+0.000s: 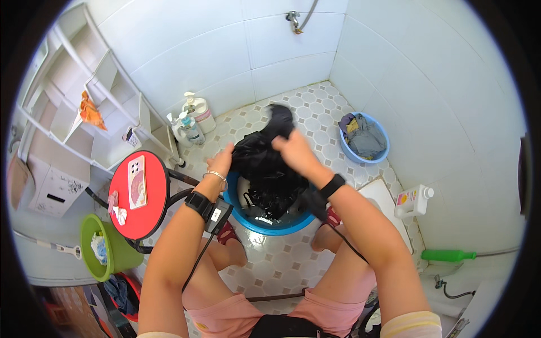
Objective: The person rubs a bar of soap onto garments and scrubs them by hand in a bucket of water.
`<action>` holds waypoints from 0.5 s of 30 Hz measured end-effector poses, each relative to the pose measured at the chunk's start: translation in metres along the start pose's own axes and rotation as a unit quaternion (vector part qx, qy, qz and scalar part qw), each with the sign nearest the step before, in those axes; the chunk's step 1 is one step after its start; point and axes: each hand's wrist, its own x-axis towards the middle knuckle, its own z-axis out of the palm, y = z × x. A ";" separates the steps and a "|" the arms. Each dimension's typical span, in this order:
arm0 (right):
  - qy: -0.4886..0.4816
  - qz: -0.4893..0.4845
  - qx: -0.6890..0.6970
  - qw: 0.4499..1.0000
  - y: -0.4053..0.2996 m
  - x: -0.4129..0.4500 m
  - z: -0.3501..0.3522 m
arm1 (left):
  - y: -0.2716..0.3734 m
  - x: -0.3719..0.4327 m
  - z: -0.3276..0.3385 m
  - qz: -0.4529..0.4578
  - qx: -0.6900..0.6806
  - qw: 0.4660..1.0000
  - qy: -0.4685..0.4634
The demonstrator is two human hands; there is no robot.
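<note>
A wet black garment (pixel 272 186) is bunched up, partly raised above a blue plastic basin (pixel 270 230) on the floor and partly lying in its water. At the garment's left edge my left hand (pixel 220 164) grips the cloth. My right hand (pixel 298 155), blurred and raised over the basin's far side, is closed on another part of the black fabric. One dark end of the cloth (pixel 281 117) sticks out beyond the far rim, blurred as well. My fingertips are partly hidden by the hands and the folds.
Pump bottles (pixel 192 120) stand by the wall. A light blue basin (pixel 364 157) of clothes sits at the far right. On my left are a red stool (pixel 158 211) with a smartphone (pixel 137 181), and a green bin (pixel 122 253). A white jug (pixel 412 201) stands at right.
</note>
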 end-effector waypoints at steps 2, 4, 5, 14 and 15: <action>-0.067 -0.092 -0.109 0.987 0.003 -0.032 0.028 | 0.021 -0.026 0.001 -0.028 -0.069 0.993 -0.089; -0.195 -0.132 -0.157 0.959 0.026 -0.057 0.046 | 0.037 -0.048 0.008 -0.048 -0.119 0.966 -0.224; -0.267 -0.143 -0.171 0.938 0.036 -0.063 0.056 | 0.034 -0.046 0.009 -0.009 -0.030 0.961 -0.275; -0.597 0.060 -0.119 0.791 0.029 -0.018 0.015 | 0.019 -0.051 0.016 -0.027 0.044 0.983 -0.177; -0.497 0.056 -0.146 0.854 0.016 -0.009 0.007 | 0.016 -0.052 0.003 -0.030 0.044 0.985 -0.164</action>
